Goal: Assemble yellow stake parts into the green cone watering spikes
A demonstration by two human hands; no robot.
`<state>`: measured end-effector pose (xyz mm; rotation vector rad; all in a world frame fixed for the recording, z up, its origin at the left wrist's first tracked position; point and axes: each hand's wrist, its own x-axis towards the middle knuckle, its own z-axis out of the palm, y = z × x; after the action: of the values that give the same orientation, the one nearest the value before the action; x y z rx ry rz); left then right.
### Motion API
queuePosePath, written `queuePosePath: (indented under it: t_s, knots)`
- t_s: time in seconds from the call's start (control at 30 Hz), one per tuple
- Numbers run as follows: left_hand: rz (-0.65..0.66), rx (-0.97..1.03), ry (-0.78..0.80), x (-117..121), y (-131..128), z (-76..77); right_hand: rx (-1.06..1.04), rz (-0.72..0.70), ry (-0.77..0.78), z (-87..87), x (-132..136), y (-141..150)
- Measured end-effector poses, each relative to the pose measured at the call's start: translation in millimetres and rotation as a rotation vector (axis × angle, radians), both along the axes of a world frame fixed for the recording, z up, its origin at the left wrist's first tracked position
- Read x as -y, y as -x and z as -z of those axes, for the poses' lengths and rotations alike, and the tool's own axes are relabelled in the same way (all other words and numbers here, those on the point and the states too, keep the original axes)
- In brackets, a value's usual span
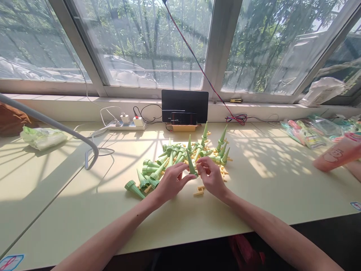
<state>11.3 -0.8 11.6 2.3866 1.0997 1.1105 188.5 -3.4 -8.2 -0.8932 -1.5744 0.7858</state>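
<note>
My left hand (175, 177) is closed round the base of a green plant watering spike (190, 162), which stands point up. At its right side, my right hand (210, 175) has thumb and fingers pinched together close to the spike's base. Whatever those fingers hold is hidden or too small to make out. A heap of green spikes (147, 169) lies beyond and left of my hands, some upright and some on their sides. Small yellow plastic valve pieces (199, 191) lie on the table near my right wrist, and more are mixed into the heap.
A black tablet (184, 101) and a phone (184, 118) stand at the back. Left of them is a power strip (126, 126) with cables. A grey curved tube (91, 146) arches in from the left. A pink cup (338, 152) and plastic bags (307, 131) lie at right.
</note>
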Motion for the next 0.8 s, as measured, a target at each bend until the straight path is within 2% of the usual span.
queuePosePath:
  t_s: [0.47,0.67,0.73,0.8]
  knots:
    - [0.063,-0.002,-0.287,-2,2,6.3,0.012,-0.038,0.053,0.3,2,1]
    - [0.04,-0.016,-0.406,-1,3,11.3,0.022,-0.041,0.06,-1.1,3,1]
    - [0.031,-0.014,-0.414,-2,3,12.2,0.027,-0.034,0.057,-1.3,3,2]
    - [0.017,-0.007,-0.358,-2,2,12.0,0.029,-0.022,0.049,-1.1,3,2]
